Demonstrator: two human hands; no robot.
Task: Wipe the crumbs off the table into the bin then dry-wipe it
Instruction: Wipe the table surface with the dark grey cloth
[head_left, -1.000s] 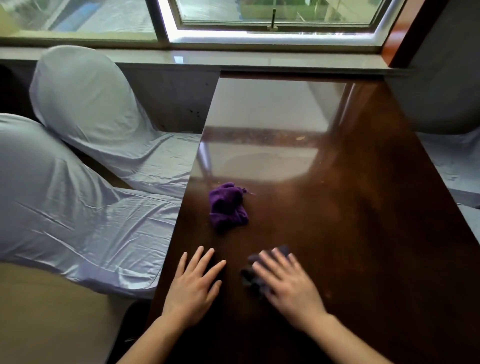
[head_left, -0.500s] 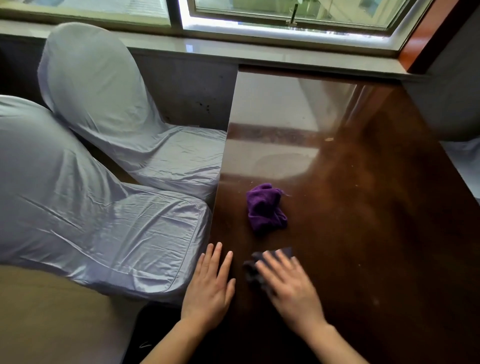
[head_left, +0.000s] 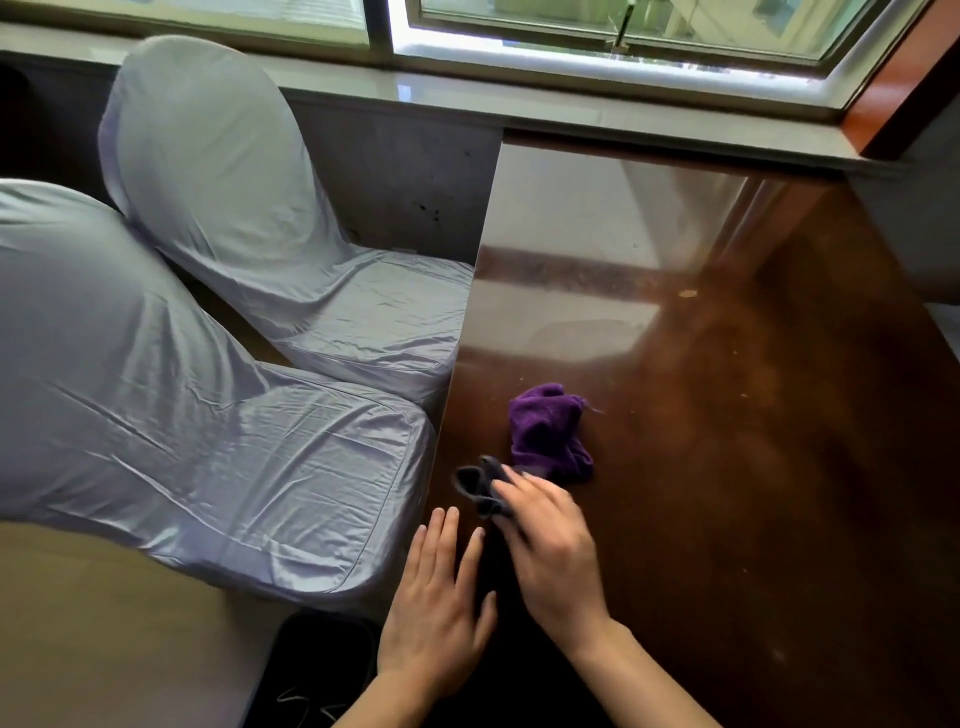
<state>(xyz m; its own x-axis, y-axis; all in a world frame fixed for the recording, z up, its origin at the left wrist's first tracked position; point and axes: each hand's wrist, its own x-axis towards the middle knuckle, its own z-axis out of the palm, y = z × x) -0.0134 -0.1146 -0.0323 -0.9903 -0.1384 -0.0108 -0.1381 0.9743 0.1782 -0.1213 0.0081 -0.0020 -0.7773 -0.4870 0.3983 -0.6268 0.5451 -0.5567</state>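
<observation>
My right hand (head_left: 550, 553) presses a dark grey cloth (head_left: 475, 483) flat on the glossy brown table (head_left: 753, 467), close to its left edge. The cloth sticks out past my fingertips toward the edge. My left hand (head_left: 439, 603) lies flat with fingers apart at the table's left edge, just left of my right hand, holding nothing. A crumpled purple cloth (head_left: 548, 431) lies on the table just beyond my right hand. A few crumbs (head_left: 688, 293) are scattered farther back on the table. A black bin (head_left: 322, 670) stands on the floor below the table's left edge, under my left hand.
Two chairs in pale grey covers (head_left: 218, 426) (head_left: 270, 228) stand tight against the table's left side. A window sill (head_left: 597, 111) runs along the far end of the table. Another covered seat (head_left: 945, 322) shows at the right edge.
My right hand has slid the grey cloth leftward toward the table's edge, nearer my left hand. The view has swung left, bringing the black bin into sight. The purple cloth has not moved.
</observation>
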